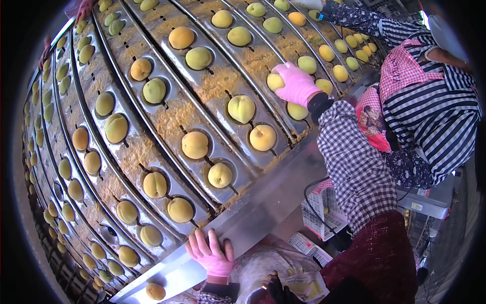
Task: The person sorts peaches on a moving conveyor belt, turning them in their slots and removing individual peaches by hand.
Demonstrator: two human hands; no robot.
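My right hand, in a pink glove, has its thumb and fingers around a yellow peach at the near side of a metal conveyor. My left hand lies with fingers spread on the conveyor's smooth steel ledge, its glove leaving the fingertips bare. Just beyond those fingertips a yellow peach sits in a round cup. Other peaches, green to orange, rest in paired cups along the slats. One loose peach lies on the ledge, to the left of my left hand.
A co-worker in a striped top stands close on my right, a white-gloved hand over the conveyor. Another person's gloved hand shows across the belt. Pulp smears the slats. Plastic crates and a black cable are below the ledge.
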